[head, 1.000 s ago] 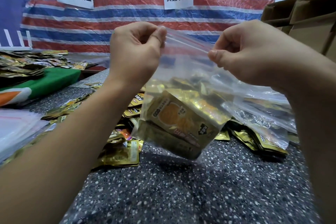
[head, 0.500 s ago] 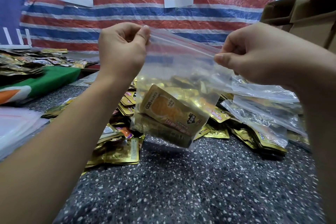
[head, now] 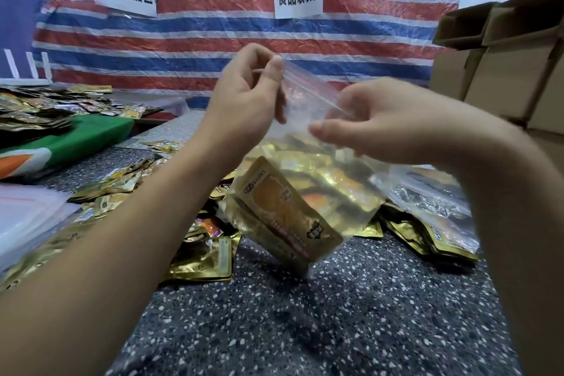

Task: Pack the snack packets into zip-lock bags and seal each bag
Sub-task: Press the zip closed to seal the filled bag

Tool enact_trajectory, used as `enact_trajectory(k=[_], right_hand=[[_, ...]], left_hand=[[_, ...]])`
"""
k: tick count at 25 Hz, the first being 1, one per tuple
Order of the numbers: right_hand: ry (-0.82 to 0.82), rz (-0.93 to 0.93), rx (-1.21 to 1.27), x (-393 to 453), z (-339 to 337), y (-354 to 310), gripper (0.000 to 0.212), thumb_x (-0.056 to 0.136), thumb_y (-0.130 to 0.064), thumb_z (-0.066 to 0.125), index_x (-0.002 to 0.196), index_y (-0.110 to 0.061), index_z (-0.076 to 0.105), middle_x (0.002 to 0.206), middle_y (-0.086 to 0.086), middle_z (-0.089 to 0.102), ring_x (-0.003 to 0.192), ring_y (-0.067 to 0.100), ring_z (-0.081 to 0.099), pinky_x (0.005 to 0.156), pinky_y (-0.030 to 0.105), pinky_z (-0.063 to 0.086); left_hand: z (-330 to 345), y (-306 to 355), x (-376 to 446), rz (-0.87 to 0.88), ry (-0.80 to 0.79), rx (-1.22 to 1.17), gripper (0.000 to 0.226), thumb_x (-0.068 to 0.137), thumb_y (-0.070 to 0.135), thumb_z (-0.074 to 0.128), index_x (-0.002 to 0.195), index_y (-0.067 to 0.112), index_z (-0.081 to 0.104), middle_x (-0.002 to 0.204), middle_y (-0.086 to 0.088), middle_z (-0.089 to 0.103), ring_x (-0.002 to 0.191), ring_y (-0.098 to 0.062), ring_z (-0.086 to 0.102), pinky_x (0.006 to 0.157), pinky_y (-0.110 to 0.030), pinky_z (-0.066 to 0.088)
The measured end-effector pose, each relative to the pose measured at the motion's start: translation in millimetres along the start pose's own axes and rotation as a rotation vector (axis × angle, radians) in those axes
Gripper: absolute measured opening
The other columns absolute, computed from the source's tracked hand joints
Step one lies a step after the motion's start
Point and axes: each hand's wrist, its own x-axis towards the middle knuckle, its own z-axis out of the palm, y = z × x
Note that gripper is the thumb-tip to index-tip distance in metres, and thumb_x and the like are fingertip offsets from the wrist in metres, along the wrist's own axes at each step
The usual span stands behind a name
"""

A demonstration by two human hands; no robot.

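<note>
A clear zip-lock bag (head: 300, 119) hangs in the air above the speckled table (head: 335, 314), tilted, with gold snack packets (head: 283, 210) inside it. My left hand (head: 244, 98) pinches the bag's top strip at its left end between thumb and fingers. My right hand (head: 375, 119) pinches the same strip further right and lower, fingers curled round the plastic. The red line of the zip runs between both hands. Loose gold snack packets (head: 207, 259) lie on the table under and behind the bag.
Filled zip-lock bags (head: 433, 207) lie at the right. A stack of empty clear bags (head: 27, 214) sits at the left edge. More packets (head: 45, 107) pile on a green cloth at far left. Cardboard boxes (head: 503, 70) stand at the right, against a striped tarp.
Both hands have come closer together and toward the middle. The right hand dropped lower, so the bag's top now slants and the bag hangs tilted.
</note>
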Motion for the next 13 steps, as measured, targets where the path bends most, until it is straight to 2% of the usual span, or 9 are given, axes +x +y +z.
enact_trajectory(k=[2, 4, 6, 7, 8, 9, 10, 12, 13], right_hand=[[-0.133, 0.002, -0.032, 6, 16, -1, 0.053, 0.072, -0.073, 0.06, 0.081, -0.022, 0.07, 0.066, -0.011, 0.07, 0.058, 0.001, 0.065, 0.06, 0.027, 0.052], [-0.255, -0.04, -0.025, 13, 37, 3, 0.041, 0.082, -0.061, 0.063, 0.08, -0.02, 0.067, 0.065, -0.009, 0.07, 0.059, 0.003, 0.065, 0.06, 0.027, 0.053], [-0.35, -0.066, 0.174, 18, 60, 9, 0.015, 0.093, -0.034, 0.064, 0.088, -0.02, 0.065, 0.087, 0.001, 0.075, 0.079, 0.011, 0.069, 0.081, 0.028, 0.056], [-0.406, -0.046, 0.291, 19, 70, 12, 0.009, 0.095, -0.023, 0.061, 0.094, -0.015, 0.065, 0.096, 0.01, 0.075, 0.086, 0.016, 0.067, 0.091, 0.033, 0.054], [-0.465, -0.01, 0.385, 22, 79, 15, 0.012, 0.097, -0.016, 0.057, 0.1, -0.008, 0.065, 0.098, 0.013, 0.073, 0.089, 0.022, 0.065, 0.097, 0.044, 0.052], [-0.514, 0.022, 0.447, 23, 84, 18, 0.015, 0.098, -0.012, 0.054, 0.105, -0.004, 0.065, 0.096, 0.012, 0.072, 0.087, 0.023, 0.064, 0.096, 0.054, 0.052], [-0.546, 0.039, 0.495, 24, 86, 21, 0.016, 0.099, -0.007, 0.051, 0.105, -0.005, 0.065, 0.092, 0.01, 0.071, 0.082, 0.02, 0.064, 0.088, 0.052, 0.056], [-0.537, 0.07, 0.661, 26, 84, 26, 0.024, 0.099, 0.002, 0.046, 0.101, -0.009, 0.067, 0.093, 0.009, 0.07, 0.068, 0.01, 0.067, 0.062, 0.029, 0.06], [-0.489, 0.109, 0.768, 25, 81, 27, 0.029, 0.098, 0.005, 0.045, 0.096, -0.009, 0.069, 0.093, 0.01, 0.07, 0.063, 0.01, 0.067, 0.054, 0.025, 0.057]], left_hand=[[9, 1, -4, -0.001, -0.121, -0.003, 0.02, 0.103, 0.016, 0.044, 0.085, 0.016, 0.05, 0.057, 0.002, 0.051, 0.048, -0.011, 0.047, 0.048, -0.025, 0.042], [17, -4, -8, -0.038, -0.239, 0.081, 0.021, 0.102, 0.014, 0.048, 0.082, 0.017, 0.053, 0.052, 0.006, 0.051, 0.043, -0.008, 0.045, 0.044, -0.023, 0.038], [19, -14, -12, -0.148, -0.339, 0.208, 0.021, 0.1, 0.016, 0.05, 0.081, 0.022, 0.057, 0.05, 0.009, 0.055, 0.042, -0.003, 0.047, 0.045, -0.023, 0.036], [19, -18, -13, -0.206, -0.379, 0.271, 0.02, 0.1, 0.018, 0.05, 0.083, 0.024, 0.058, 0.05, 0.01, 0.056, 0.044, -0.003, 0.049, 0.047, -0.024, 0.037], [18, -23, -15, -0.235, -0.402, 0.344, 0.018, 0.1, 0.021, 0.05, 0.086, 0.024, 0.06, 0.053, 0.01, 0.058, 0.046, -0.005, 0.052, 0.05, -0.026, 0.039], [18, -27, -16, -0.226, -0.398, 0.433, 0.016, 0.1, 0.024, 0.049, 0.091, 0.023, 0.061, 0.059, 0.009, 0.06, 0.052, -0.006, 0.056, 0.053, -0.027, 0.041], [18, -30, -16, -0.204, -0.371, 0.512, 0.015, 0.1, 0.028, 0.049, 0.095, 0.021, 0.062, 0.068, 0.008, 0.063, 0.061, -0.008, 0.059, 0.058, -0.029, 0.045], [18, -32, -14, -0.162, -0.249, 0.556, 0.021, 0.1, 0.033, 0.049, 0.101, 0.016, 0.062, 0.082, 0.005, 0.063, 0.074, -0.008, 0.06, 0.068, -0.028, 0.049], [17, -32, -12, -0.138, -0.158, 0.529, 0.021, 0.1, 0.034, 0.049, 0.101, 0.016, 0.06, 0.083, 0.007, 0.062, 0.075, -0.005, 0.058, 0.068, -0.021, 0.048]])
